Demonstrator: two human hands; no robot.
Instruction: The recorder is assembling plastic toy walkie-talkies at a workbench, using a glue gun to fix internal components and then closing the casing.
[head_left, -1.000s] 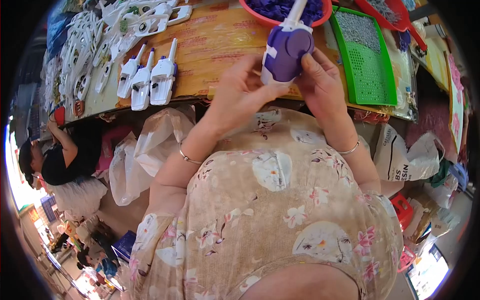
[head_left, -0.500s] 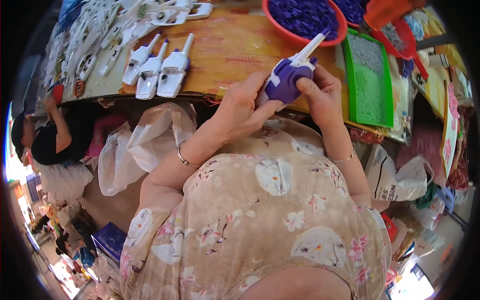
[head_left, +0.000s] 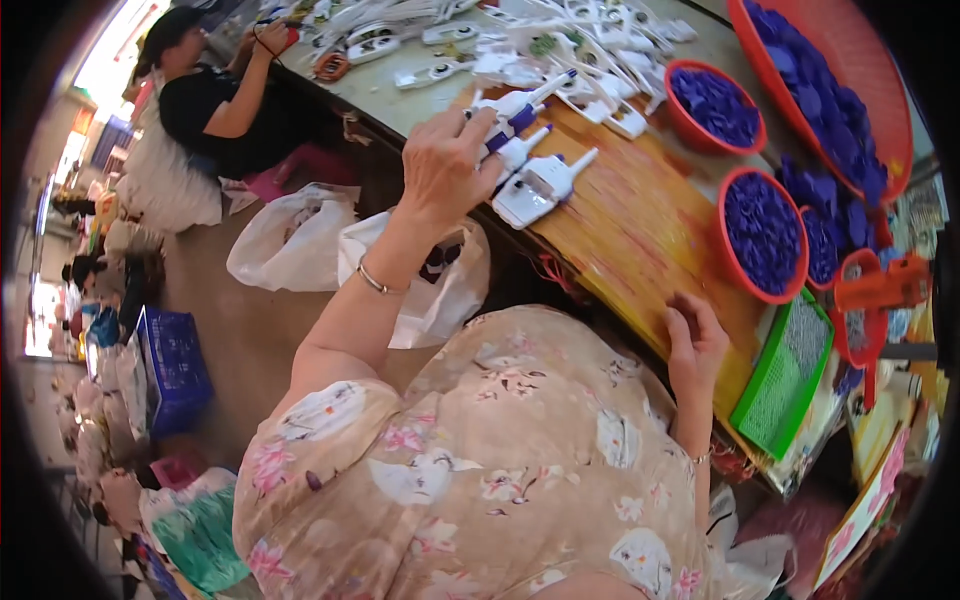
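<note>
Head view: the purple-and-white gadget [head_left: 515, 108] is held by the left hand [head_left: 445, 165] fingers over the counter [head_left: 640, 230]; it should be laid beside the white gadgets [head_left: 540, 185], parallel. The right hand [head_left: 695, 345] rests loose on the edge.

A long worktable with a worn orange-brown wooden top [head_left: 640, 225] runs diagonally across the view, turning to a pale grey surface at its far end. Near the middle of the wooden part lie two white plastic handset-shaped casings with short aerials [head_left: 535, 180], side by side. Beyond these casings, a heap of more white plastic casings [head_left: 560, 45] covers the grey end. To the right of the two casings stand two round red plastic bowls filled with purple plastic pieces [head_left: 762, 232], one behind the other. Nearer than the bowls, at the table's edge, lies a green rectangular plastic tray [head_left: 785, 378].
</note>
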